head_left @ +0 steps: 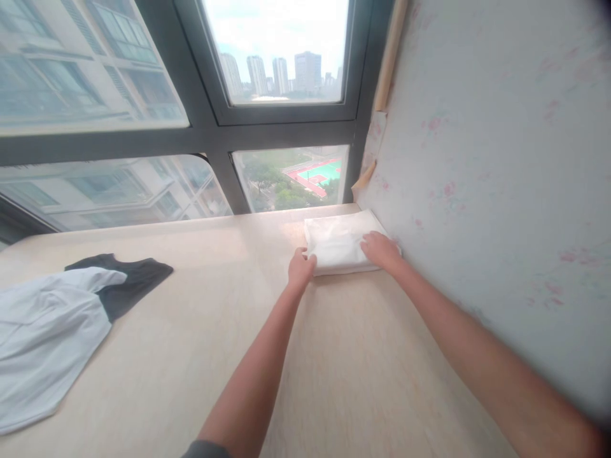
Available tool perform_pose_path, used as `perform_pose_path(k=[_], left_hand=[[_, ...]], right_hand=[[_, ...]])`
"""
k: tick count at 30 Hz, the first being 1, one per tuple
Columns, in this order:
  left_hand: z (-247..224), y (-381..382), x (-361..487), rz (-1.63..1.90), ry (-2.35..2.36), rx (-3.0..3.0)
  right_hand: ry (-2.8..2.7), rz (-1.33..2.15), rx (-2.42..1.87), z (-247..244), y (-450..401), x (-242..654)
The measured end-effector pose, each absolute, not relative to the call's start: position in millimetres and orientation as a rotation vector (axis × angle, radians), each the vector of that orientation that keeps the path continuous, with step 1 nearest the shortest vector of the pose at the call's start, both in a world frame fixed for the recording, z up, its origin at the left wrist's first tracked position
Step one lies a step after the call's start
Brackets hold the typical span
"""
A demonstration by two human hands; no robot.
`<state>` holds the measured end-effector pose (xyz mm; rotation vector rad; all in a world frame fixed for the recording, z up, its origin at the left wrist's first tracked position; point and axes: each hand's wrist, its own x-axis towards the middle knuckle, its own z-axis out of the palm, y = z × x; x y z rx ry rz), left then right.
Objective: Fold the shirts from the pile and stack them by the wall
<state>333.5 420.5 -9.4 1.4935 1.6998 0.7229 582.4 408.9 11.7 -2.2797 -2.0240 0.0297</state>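
Observation:
A white folded cloth (337, 243), which looks like a folded garment, lies flat in the corner of the pale ledge, between the window and the wall. My left hand (301, 267) is at its front left corner, thumb and fingers apart, touching the edge. Over the right end rests my right hand (380, 248), fingers stretched across the cloth's top. The undersides of both hands are hidden from view.
On the left of the ledge (214, 356) a white shirt (48, 337) lies spread out, partly over a dark garment (136, 280). A grey window frame (286, 131) runs along the back. Flowered wallpaper (477, 159) with a peeling edge covers the right wall.

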Motion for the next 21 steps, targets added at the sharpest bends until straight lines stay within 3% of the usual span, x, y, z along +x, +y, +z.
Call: perform_pose_path(k=[21], left_hand=[[0,464,348,0.558,1.525,1.032]], right_hand=[[-2.012,0.166,-2.356,-3,422,588]])
